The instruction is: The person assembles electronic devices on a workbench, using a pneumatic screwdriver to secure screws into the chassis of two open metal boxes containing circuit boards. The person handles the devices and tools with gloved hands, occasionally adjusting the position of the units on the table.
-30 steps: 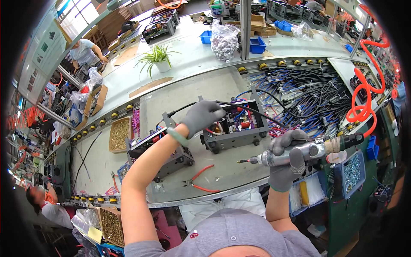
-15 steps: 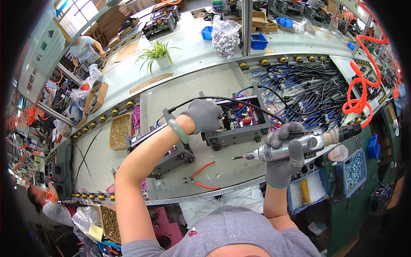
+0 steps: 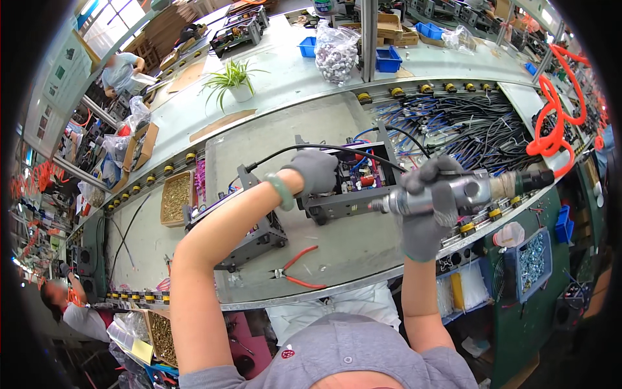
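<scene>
The grey-gloved right hand is wrapped tight around a silver cylindrical powered screwdriver, its tip at the open dark metal chassis with coloured wiring. The grey-gloved left hand lies flat on that chassis, fingers closed over its top. Red-handled pliers lie nearby on the grey workbench.

Grey knit gloves on both hands: left hand, right hand. Pale green bangle at left wrist. Grey short-sleeved shirt, small red emblem.
</scene>
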A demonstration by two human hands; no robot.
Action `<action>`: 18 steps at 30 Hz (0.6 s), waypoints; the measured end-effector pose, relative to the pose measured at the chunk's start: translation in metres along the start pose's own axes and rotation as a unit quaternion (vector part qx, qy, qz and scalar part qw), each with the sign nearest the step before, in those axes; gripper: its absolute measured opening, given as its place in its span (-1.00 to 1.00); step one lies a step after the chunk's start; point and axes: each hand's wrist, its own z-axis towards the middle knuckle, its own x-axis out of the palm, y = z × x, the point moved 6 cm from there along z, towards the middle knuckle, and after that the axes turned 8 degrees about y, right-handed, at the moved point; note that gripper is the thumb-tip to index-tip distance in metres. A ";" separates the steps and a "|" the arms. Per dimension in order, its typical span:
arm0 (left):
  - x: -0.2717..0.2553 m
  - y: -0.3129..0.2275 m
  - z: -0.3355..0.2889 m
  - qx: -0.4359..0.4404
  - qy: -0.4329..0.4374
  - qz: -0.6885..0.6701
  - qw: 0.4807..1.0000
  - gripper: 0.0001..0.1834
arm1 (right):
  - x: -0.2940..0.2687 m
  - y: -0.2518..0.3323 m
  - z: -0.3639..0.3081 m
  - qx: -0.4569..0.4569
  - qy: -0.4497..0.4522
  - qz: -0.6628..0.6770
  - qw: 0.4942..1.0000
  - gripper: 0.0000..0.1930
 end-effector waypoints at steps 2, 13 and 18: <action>-0.001 -0.001 -0.001 0.011 -0.024 0.004 1.000 -0.67 | -0.016 -0.023 0.020 -0.015 0.019 0.061 0.998 -0.63; 0.002 0.007 0.007 -0.017 -0.004 -0.023 1.000 -0.69 | -0.020 -0.106 0.063 0.034 -0.045 -0.050 0.997 -0.67; 0.003 0.008 0.008 -0.022 -0.001 -0.026 0.999 -0.70 | -0.011 -0.112 0.059 0.060 -0.025 -0.055 0.996 -0.68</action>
